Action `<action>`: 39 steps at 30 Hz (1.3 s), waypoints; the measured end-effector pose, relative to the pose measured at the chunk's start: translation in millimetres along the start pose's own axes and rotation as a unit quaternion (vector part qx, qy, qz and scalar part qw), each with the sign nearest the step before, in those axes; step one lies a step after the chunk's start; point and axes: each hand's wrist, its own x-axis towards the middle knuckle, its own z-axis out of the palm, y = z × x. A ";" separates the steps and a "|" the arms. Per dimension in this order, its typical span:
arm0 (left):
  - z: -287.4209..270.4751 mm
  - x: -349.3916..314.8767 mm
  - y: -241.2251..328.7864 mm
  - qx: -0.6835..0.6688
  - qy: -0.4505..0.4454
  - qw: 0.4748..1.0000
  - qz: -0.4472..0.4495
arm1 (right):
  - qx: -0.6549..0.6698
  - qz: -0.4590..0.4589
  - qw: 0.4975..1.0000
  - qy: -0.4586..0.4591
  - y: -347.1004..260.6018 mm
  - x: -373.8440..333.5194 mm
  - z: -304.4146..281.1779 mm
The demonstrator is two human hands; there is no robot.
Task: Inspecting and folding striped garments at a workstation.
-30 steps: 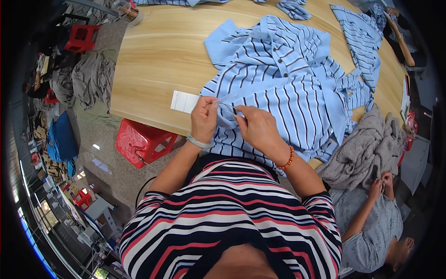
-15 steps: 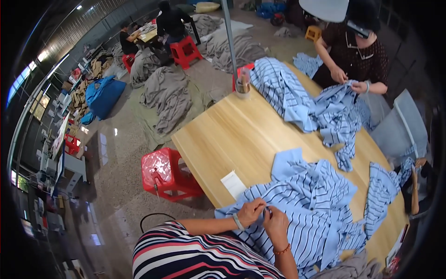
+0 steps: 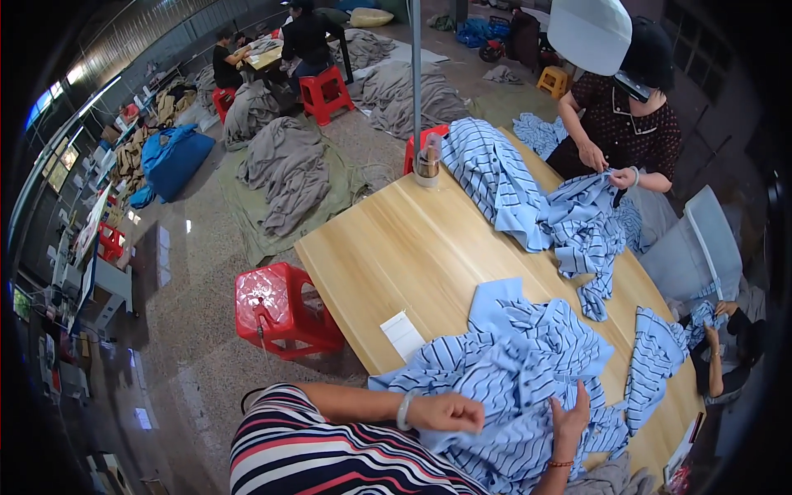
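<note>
A light-blue shirt with dark stripes (image 3: 503,388) lies rumpled at the near edge of the wooden table, right in front of me. Over its left part is my left hand (image 3: 448,412), its fingers curled together; whatever they hold, if anything, is too small to make out. Further right, my right hand (image 3: 569,421) is raised at the shirt's buttoned front, thumb and fingers apart, with nothing seen between them. A white paper slip (image 3: 403,335) lies on the table beyond the shirt's left side.
Across the wooden table (image 3: 388,247), a person (image 3: 627,124) handles another striped shirt (image 3: 586,223). More striped shirts (image 3: 495,181) lie beside a cup of tools (image 3: 427,165). A red stool (image 3: 285,309) stands at the left. At the right, another person (image 3: 726,346) holds striped cloth near a pale bin (image 3: 701,247).
My hands were together, pinching near the shirt's left part. They have parted: the right has moved right and opened, the left has stayed near there. The view has shifted slightly.
</note>
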 end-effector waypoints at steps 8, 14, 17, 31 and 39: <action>-33.5 -19.2 -85.7 0.486 0.290 0.814 -0.131 | -0.069 0.104 0.981 -0.146 51.7 -75.1 14.9; -19.7 82.2 -120.4 0.755 0.144 0.638 0.041 | 0.005 0.074 0.973 -0.219 27.4 -104.5 -27.6; -28.1 119.3 -126.4 0.739 0.071 0.669 0.027 | 0.074 0.132 0.937 -0.314 5.0 -115.0 -57.3; 38.3 -6.5 -92.5 0.266 -0.203 0.921 -0.201 | 0.195 0.252 0.934 -0.161 49.3 -128.1 -83.9; -54.2 37.4 -68.0 0.256 0.289 0.902 -0.190 | -0.047 0.097 0.986 -0.130 40.0 -42.9 49.7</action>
